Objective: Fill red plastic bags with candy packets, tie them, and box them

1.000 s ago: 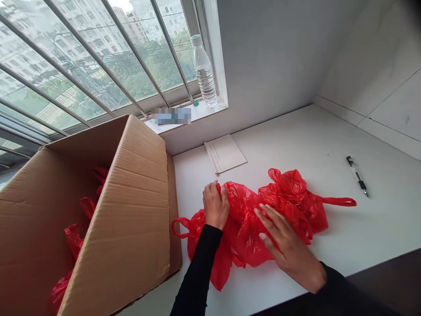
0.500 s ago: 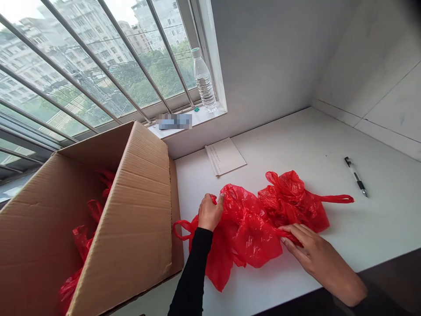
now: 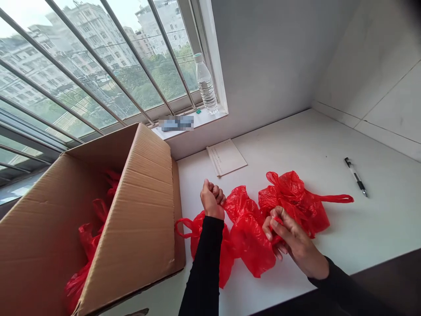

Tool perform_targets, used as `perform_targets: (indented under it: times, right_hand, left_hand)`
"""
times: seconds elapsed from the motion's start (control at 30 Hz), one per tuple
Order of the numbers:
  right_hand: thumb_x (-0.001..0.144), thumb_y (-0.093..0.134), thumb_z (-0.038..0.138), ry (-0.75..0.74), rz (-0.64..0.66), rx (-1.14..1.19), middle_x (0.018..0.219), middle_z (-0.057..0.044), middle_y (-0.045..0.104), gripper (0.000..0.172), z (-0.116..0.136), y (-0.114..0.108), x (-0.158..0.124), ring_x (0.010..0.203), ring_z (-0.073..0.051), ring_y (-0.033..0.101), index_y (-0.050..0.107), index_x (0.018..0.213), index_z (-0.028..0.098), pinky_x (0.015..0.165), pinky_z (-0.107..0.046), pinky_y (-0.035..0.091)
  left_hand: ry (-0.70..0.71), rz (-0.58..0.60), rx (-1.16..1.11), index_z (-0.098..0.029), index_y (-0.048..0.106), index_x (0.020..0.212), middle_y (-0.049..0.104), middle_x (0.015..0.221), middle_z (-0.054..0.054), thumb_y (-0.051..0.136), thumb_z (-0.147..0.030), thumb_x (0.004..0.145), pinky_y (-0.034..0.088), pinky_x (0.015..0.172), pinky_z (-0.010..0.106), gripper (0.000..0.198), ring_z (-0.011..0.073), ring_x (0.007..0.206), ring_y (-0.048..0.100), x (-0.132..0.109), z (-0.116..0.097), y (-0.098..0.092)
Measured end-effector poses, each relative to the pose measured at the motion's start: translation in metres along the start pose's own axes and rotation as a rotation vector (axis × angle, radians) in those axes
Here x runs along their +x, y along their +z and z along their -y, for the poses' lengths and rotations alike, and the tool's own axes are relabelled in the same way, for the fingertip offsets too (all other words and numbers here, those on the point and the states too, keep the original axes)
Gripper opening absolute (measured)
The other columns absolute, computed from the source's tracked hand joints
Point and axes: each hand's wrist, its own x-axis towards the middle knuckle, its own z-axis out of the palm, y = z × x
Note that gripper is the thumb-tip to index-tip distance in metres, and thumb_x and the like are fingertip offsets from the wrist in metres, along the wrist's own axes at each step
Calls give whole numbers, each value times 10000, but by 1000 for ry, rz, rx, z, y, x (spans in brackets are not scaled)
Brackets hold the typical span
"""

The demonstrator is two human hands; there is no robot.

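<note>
A crumpled red plastic bag (image 3: 251, 239) lies on the white table between my hands. My left hand (image 3: 213, 198) is closed, its curled fingers at the bag's upper left edge; the part inside the fist is hidden. Gathered red plastic shows between the thumb and fingers of my right hand (image 3: 292, 235), which grips the bag's right end. Another red plastic bag (image 3: 197, 232), with a loop handle, lies partly under my left forearm. Just behind my right hand rests a bunched red bag (image 3: 291, 193), one handle stretched out to the right.
An open cardboard box (image 3: 141, 210) stands at the left with several red bags inside. A white booklet (image 3: 226, 157) lies by the wall and a pen (image 3: 356, 177) at the right. On the sill of the barred window are a water bottle (image 3: 206, 85) and a blurred item (image 3: 176, 123).
My left hand has lifted slightly and curled into a fist. My right hand has moved up and left, bunching the bag's end in its fingers. The bag has shifted and crumpled between them.
</note>
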Motion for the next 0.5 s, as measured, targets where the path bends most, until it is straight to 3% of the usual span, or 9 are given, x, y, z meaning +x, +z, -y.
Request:
perform_targets:
  times: [0.13, 0.23, 0.37, 0.43, 0.5]
  right_hand:
    - [1034, 496, 540, 85, 26, 22, 700, 104, 325, 303, -17, 1, -2, 518, -65, 234, 368, 971, 273, 469, -196, 312]
    - [1016, 527, 558, 138, -21, 15, 670, 117, 276, 326, -24, -2, -3, 513, -69, 171, 371, 980, 275, 460, -196, 279]
    - [1000, 561, 547, 75, -96, 28, 734, 79, 458, 303, -15, -5, 1, 535, -82, 336, 429, 1019, 275, 492, -222, 370]
    - [981, 604, 527, 37, -160, 33, 933, 20, 598, 289, -8, -7, 3, 593, -93, 439, 483, 1075, 281, 552, -251, 450]
    - [960, 644, 503, 23, -217, 33, 1217, -32, 616, 290, -3, -11, 3, 646, -94, 500, 548, 1136, 293, 658, -290, 525]
  left_hand:
    - [-57, -88, -72, -153, 597, 898, 470, 639, -77, 545, -491, 1020, 309, 398, 184, 363, 44, 428, 335, 21, 13, 0]
    - [-81, -101, -82, -146, 621, 987, 560, 731, -40, 560, -472, 1017, 394, 442, 193, 333, 60, 490, 447, 28, 17, 1]
    - [-130, 24, -57, -144, 636, 974, 616, 791, -17, 610, -405, 998, 497, 547, 238, 264, 93, 587, 556, 15, 16, -6]
    - [-156, 93, -23, -143, 653, 969, 674, 851, 11, 691, -309, 940, 547, 668, 287, 172, 130, 706, 640, 0, 17, -17]
    - [-152, 122, 24, -145, 686, 982, 722, 927, 50, 761, -244, 863, 544, 803, 316, 172, 167, 850, 683, -16, 18, -30]
